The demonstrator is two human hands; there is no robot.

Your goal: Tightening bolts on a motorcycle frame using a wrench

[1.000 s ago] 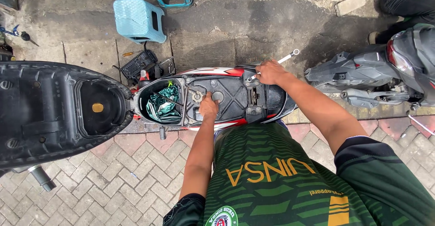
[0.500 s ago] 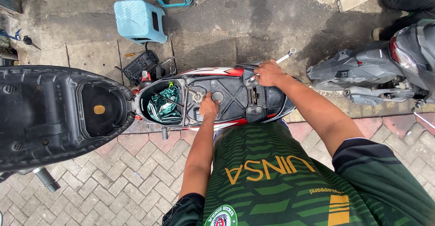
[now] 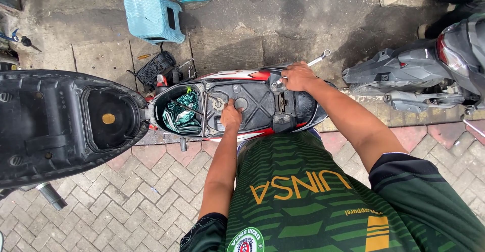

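Your left hand rests nearest you on the black under-seat tray of the scooter, fingertips pressed down beside a round grey cap; its grip pinches nothing you can make out. A little farther, your right hand is curled tight around a silver wrench, whose ring end pokes out past the scooter's edge. The raised seat lies open at left. Beyond, a light blue stool stands on the concrete
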